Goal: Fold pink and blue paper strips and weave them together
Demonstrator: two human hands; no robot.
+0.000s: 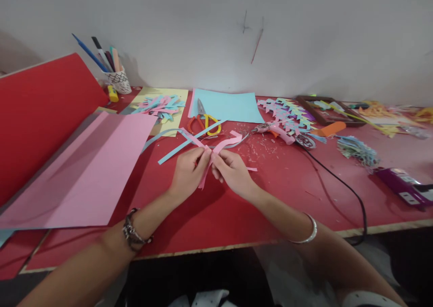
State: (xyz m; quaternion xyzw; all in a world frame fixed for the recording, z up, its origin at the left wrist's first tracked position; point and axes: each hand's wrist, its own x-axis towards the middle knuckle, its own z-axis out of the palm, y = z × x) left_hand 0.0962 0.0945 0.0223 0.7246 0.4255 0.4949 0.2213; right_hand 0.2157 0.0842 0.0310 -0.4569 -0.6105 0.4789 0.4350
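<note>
Both my hands meet above the middle of the red table, pinching pink paper strips (227, 143) where they cross or fold. My left hand (190, 168) is closed, with thumb and finger on the pink paper. Close beside it, my right hand (234, 171) grips the same paper between thumb and fingers. Ends of the strips stick out above and below the fingers; how they join is hidden. A light blue paper strip (176, 149) lies just beyond my left hand. Behind it rest scissors (200, 108) with a red and a yellow handle.
Pink sheets (84, 171) and a red board (43, 117) stand at left, by a pen cup (119, 80). Cut strips (162, 106) and blue paper (230, 105) lie behind. At right are a pink glue gun (275, 130) with a cord (334, 176), a paper garland (287, 115) and a purple device (404, 187).
</note>
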